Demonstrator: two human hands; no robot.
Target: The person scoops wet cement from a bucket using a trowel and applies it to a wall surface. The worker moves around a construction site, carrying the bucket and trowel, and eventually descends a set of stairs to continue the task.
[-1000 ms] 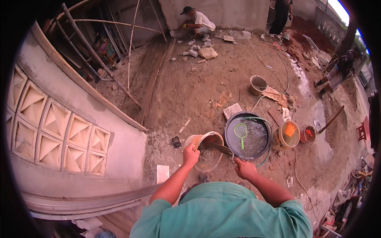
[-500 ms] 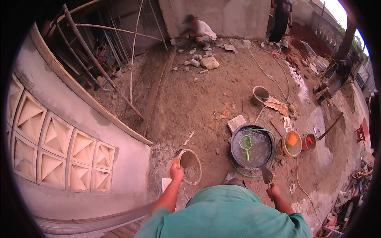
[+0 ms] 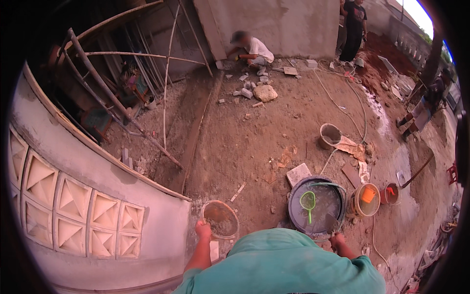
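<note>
My left hand [image 3: 203, 229] grips the near left rim of a round, pale bucket [image 3: 236, 233] with an orange-tinged edge. Some brownish-grey mix shows inside it. My right hand [image 3: 337, 240] is closed round the handle of a trowel [image 3: 331, 222], its dark blade over the near right edge of a wide black tub [image 3: 292, 210]. Greyish liquid fills the tub. A light-green plastic scoop with a ring-shaped head [image 3: 308, 201] lies in the tub. Whether the trowel touches the liquid is unclear.
Right of the tub stand a bucket with an orange scoop [image 3: 367, 196] and a smaller reddish bucket [image 3: 390, 194]. Another bucket [image 3: 330, 135] stands farther off. Bamboo poles [image 3: 112, 100] lean at left. One person [image 3: 257, 49] crouches by the wall; two others stand at right.
My left hand has shifted toward me, and the bucket that was tipped now sits more level. My right hand's trowel has come over the tub's edge. The view has turned slightly.
</note>
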